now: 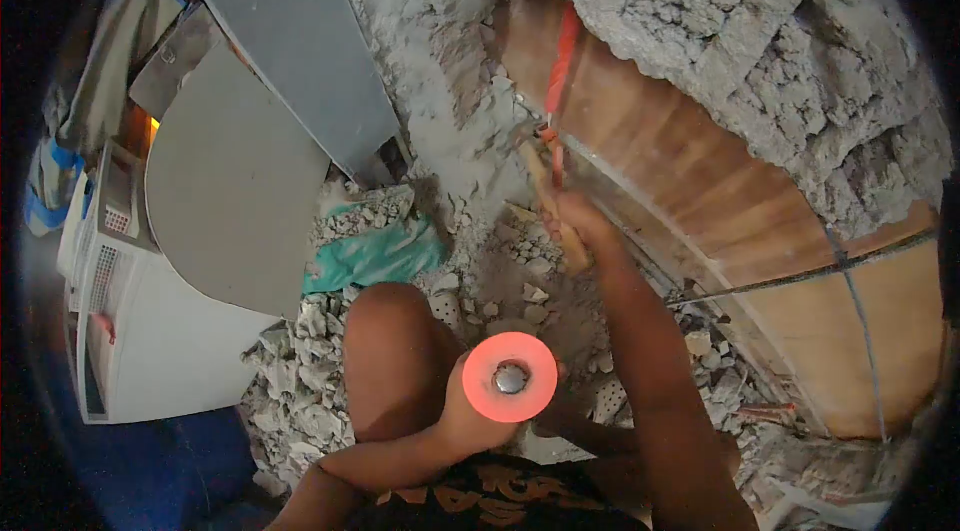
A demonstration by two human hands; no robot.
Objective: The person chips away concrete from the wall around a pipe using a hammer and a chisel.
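The left hand (462, 419) clasps a tool under its smooth, round pink guard (485, 393); the right hand (578, 217) grips a slim wooden handle (575, 255) above jagged grey rubble (536, 295).

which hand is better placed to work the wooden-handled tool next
Probably the right hand: it already grips the wooden-handled tool, stretched out toward the brown panel, while the left hand holds the pink-topped tool closer in.

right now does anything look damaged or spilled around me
Yes: the grey masonry beside the brown panel has a jagged, broken surface, and loose rubble litters the ground instead of being contained.
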